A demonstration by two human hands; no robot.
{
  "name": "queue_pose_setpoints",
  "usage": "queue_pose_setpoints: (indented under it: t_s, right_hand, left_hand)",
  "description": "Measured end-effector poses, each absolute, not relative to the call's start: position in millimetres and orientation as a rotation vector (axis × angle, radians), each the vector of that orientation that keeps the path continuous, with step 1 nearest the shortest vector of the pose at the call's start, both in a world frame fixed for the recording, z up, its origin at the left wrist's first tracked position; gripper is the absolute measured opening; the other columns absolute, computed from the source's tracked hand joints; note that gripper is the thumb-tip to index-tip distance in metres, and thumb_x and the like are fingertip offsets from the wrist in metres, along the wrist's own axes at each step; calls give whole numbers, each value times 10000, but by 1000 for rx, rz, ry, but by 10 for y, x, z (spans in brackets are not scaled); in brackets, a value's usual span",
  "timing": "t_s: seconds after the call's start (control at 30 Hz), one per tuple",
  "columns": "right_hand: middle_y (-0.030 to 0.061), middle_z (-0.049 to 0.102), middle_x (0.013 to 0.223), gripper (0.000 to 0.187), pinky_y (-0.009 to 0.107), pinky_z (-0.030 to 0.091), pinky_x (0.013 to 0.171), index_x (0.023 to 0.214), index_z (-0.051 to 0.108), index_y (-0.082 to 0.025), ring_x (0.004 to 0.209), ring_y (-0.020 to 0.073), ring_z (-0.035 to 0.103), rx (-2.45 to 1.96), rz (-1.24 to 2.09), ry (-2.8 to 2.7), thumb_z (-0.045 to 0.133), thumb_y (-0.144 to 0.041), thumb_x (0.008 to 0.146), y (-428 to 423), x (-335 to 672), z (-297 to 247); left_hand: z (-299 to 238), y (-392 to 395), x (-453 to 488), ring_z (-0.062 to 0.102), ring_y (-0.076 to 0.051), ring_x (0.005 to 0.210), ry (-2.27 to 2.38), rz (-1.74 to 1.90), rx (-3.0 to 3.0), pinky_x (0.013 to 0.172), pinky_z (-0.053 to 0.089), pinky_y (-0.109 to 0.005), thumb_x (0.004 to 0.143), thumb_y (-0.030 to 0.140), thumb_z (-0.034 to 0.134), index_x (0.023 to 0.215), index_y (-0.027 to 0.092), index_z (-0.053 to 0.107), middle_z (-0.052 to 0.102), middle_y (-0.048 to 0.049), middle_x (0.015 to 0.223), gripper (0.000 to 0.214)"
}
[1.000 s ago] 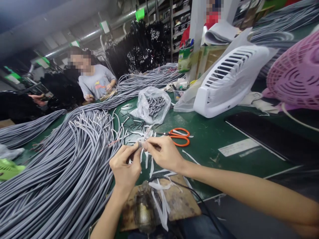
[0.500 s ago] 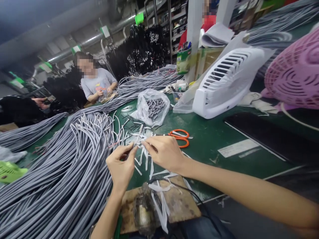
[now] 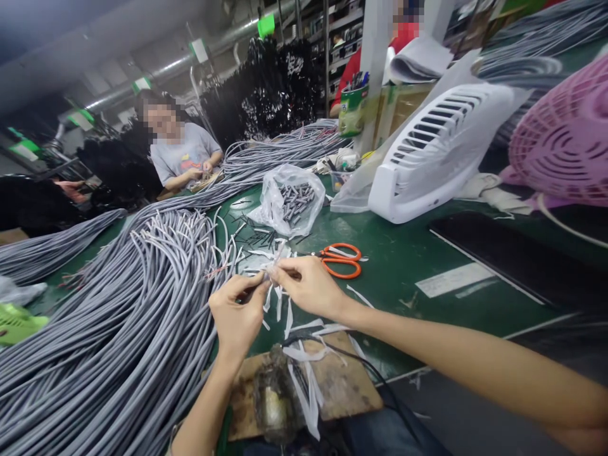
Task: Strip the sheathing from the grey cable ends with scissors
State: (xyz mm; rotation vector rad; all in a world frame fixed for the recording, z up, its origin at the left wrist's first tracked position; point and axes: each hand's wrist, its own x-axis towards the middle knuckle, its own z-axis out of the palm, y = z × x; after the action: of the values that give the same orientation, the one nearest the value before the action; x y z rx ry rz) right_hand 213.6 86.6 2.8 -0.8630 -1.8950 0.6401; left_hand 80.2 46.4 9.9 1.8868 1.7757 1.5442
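The left hand (image 3: 237, 310) and right hand (image 3: 311, 288) pinch what is probably a cable end (image 3: 270, 270), largely hidden by the fingers, above the table (image 3: 389, 278), inward from its near edge. To work cleanly, the left should anchor it firmly while the right draws gently, clear of the orange-handled scissors (image 3: 327, 255). Compared with half a second ago, the fingertips sit closer together; the scissors lie unmoved.

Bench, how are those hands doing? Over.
Left hand, right hand: both pinching, close together. Small piece at fingertips, too blurred to identify. Orange-handled scissors lie just beyond right hand.
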Motion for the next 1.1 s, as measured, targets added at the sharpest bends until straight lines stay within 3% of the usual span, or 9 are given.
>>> queue_pose_setpoints:
  t_s: [0.2,0.4,0.53,0.7,0.9,1.1]
  right_hand:
    - [-4,523,504,295,208,323,493,637,572,-156,450,88,420,-433,425,-1909,421,-241,877,682,2167,94]
    - [3,548,491,321,222,258,487,571,543,-159,433,93,448,-879,263,-1920,447,-237,867,853,2253,73]
    - [19,593,539,319,221,256,519,595,561,-155,493,108,511,-915,211,-1959,436,-249,874,881,2247,64]
    - [6,552,508,321,218,249,509,582,557,-153,475,98,473,-864,251,-1954,439,-239,867,848,2218,65]
    - [-29,459,443,360,198,261,459,553,547,-150,406,65,369,-707,444,-1904,428,-261,874,872,2189,30]
    - [1,564,514,328,199,328,486,620,581,-149,462,79,454,-131,326,-1898,421,-256,886,631,2116,42]
  left_hand:
    - [85,557,783,632,-177,536,1811,1446,1635,532,498,-253,637,281,635,646,134,714,698,-48,592,167]
    - [129,487,739,592,-138,496,1838,1471,1721,476,456,-213,757,346,544,728,123,695,651,-17,556,271]
    - [142,443,748,643,-166,604,1825,1506,1830,566,496,-226,771,321,547,741,128,700,701,-39,666,248]
    - [144,417,787,650,-166,596,1803,1533,1886,569,505,-221,749,297,574,737,129,711,714,-44,681,217]
    - [186,393,820,570,-137,481,1790,1464,1841,466,436,-210,739,328,556,704,119,703,655,-19,562,257]
    - [159,555,709,381,-64,399,1785,1505,1403,384,284,-176,675,374,600,601,108,641,456,33,443,279]
